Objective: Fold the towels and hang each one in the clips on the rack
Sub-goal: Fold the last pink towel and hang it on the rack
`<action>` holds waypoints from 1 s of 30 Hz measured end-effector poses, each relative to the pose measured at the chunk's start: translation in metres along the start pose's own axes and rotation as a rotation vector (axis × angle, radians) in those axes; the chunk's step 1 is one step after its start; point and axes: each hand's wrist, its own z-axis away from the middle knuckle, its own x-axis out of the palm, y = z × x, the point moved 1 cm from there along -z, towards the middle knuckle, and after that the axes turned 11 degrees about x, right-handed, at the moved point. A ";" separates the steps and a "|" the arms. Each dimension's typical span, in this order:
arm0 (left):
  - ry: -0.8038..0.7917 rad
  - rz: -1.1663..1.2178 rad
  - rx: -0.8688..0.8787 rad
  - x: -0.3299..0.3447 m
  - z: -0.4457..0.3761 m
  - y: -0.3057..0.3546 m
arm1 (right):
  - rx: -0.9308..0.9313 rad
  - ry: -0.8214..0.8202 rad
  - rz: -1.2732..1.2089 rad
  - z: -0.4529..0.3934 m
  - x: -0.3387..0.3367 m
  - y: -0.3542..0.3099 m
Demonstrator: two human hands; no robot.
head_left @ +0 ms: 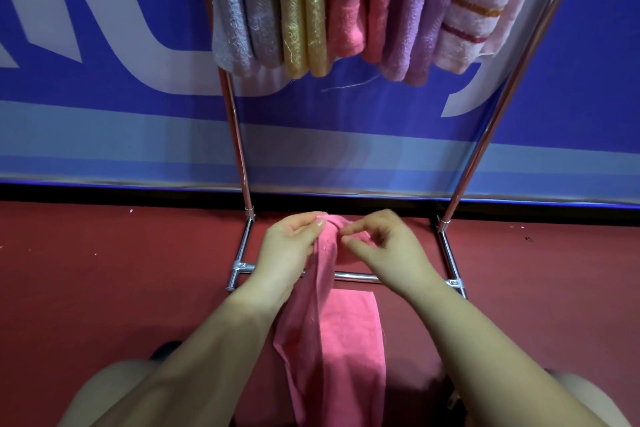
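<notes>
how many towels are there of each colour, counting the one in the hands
grey towel: 1
yellow towel: 1
pink hanging towel: 1
purple towel: 1
striped pale pink towel: 1
pink towel pinched at its top by left hand and right hand: 1
total: 6, taking each doubled hanging pair as one folded towel

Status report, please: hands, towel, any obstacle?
Left hand and right hand both pinch pink towel top edge. Towel hangs, unclipped. Rack already holds towels. No obstacle seen.
</notes>
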 end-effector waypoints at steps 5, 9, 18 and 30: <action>-0.219 -0.099 0.031 0.001 0.003 0.000 | 0.011 -0.133 0.039 -0.004 -0.006 0.010; -0.236 -0.145 0.053 -0.002 0.004 0.000 | -0.008 -0.219 0.117 -0.001 0.001 0.010; -0.128 -0.203 0.142 -0.018 -0.001 0.011 | 0.064 -0.246 0.426 -0.003 -0.008 0.027; 0.028 -0.265 0.192 -0.049 0.006 0.033 | 0.136 -0.232 -0.167 0.017 -0.036 0.024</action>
